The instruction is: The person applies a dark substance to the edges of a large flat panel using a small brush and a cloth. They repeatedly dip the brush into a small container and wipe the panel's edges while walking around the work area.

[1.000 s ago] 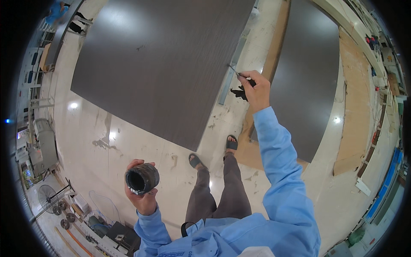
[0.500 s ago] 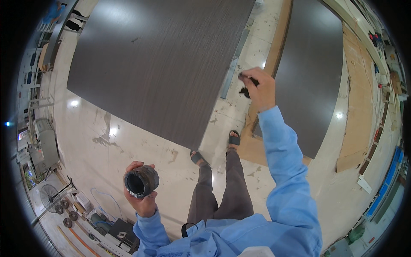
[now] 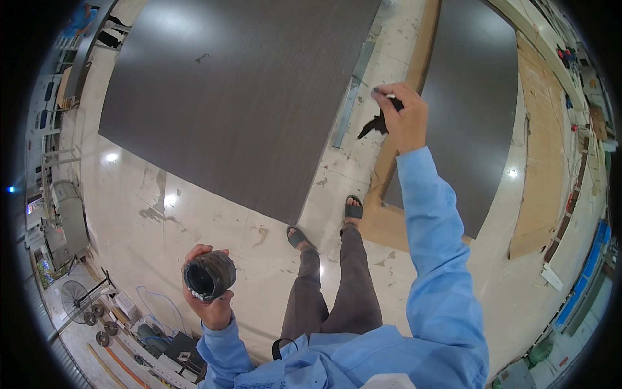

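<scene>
My left hand (image 3: pixel 211 312) is wrapped round a dark, paint-smeared jar (image 3: pixel 218 272). Its round mouth tilts toward me, and the inside looks black. Up ahead, my right hand (image 3: pixel 407 117) is closed with thumb and fingertips pinched together, and a black rag (image 3: pixel 374 126) hangs out of it. Something thin and dark seems to stick out at the fingertips, too small to make out. That hand is raised over the gap between a large dark wood-grain panel (image 3: pixel 240 104) and a narrower dark panel (image 3: pixel 466 110), touching neither.
Flat brown cardboard (image 3: pixel 382 227) lies under the narrower panel, with another sheet (image 3: pixel 538 142) further right. A grey metal strip (image 3: pixel 348 110) runs along the large panel's right edge. My sandalled feet stand near its front corner. A fan (image 3: pixel 76 298) stands at lower left.
My right hand has moved slightly right and forward, and more of the black rag shows below it. My left hand with the jar has shifted a little to the left.
</scene>
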A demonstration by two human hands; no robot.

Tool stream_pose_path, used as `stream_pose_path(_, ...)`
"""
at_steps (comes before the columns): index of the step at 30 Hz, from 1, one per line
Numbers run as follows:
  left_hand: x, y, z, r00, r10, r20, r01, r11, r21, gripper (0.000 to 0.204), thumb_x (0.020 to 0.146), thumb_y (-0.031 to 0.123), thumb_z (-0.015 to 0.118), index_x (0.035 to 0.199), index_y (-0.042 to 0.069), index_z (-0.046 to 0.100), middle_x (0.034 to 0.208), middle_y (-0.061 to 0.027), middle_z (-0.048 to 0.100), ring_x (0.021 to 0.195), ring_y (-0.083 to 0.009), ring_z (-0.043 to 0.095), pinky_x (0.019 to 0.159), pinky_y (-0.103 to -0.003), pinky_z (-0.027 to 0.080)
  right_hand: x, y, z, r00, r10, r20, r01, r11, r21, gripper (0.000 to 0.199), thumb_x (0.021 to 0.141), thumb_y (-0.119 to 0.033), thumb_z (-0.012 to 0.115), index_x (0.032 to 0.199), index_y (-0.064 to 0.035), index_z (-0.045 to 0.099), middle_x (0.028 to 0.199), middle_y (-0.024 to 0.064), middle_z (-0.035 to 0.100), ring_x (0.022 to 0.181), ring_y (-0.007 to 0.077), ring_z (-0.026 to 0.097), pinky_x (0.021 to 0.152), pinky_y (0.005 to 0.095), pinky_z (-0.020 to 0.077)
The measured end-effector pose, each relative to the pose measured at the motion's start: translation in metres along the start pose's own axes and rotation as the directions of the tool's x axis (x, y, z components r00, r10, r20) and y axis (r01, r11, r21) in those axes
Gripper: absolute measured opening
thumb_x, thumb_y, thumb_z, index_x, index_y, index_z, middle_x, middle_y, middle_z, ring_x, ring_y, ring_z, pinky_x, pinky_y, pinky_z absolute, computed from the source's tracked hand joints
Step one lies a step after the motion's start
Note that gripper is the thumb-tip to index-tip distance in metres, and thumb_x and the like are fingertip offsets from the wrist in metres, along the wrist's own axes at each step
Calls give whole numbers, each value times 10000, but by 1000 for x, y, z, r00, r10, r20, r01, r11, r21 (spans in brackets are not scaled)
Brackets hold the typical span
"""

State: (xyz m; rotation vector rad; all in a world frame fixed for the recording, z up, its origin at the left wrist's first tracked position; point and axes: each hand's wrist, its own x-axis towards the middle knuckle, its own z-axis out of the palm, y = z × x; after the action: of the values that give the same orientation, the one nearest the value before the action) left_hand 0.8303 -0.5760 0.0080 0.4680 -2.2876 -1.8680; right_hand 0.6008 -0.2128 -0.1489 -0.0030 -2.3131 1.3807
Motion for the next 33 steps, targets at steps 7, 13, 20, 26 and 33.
stream_pose_path(7,-1,-1,1,1000,2,-3,-2,1000,3,999,682,545,967,1355,-54,535,1346,-173,548,1115,-337,693,950,-429,564,-22,-19,-2,927,152,343,-162,987,0,121,822,-15,792,937,-39,763,882,104,704,803,281,691,716,352,536)
stream_pose_path(13,-4,-1,2,1000,-11,0,10,1000,23,1023,665,563,972,1355,-52,534,1345,-173,549,1109,-336,696,948,-423,564,-30,-18,3,993,56,103,-66,993,96,129,820,-1,789,943,-33,768,878,124,692,798,283,681,717,345,529)
stream_pose_path(20,-6,-2,0,1000,-3,-2,3,1000,-3,1004,671,542,975,1352,-50,535,1347,-174,548,1116,-336,694,937,-423,565,-34,-24,2,961,124,249,-154,983,103,124,839,-30,798,956,-13,759,889,114,696,797,266,666,743,337,523)
stream_pose_path(26,-8,-3,-4,994,20,107,-19,1000,-10,980,739,471,950,1432,-37,479,1415,-174,484,1205,-328,649,966,-379,613,-36,-15,1,971,74,228,-106,986,130,118,845,-32,786,958,-8,761,900,122,711,806,266,679,758,337,527)
stream_pose_path(33,-13,-7,-6,1000,3,28,-3,1000,-1,992,691,506,970,1384,-41,517,1368,-175,525,1146,-334,675,942,-418,587,-19,-13,0,1000,-8,-26,8,1000,14,89,886,-32,739,970,-11,761,897,111,748,827,211,720,765,322,539)
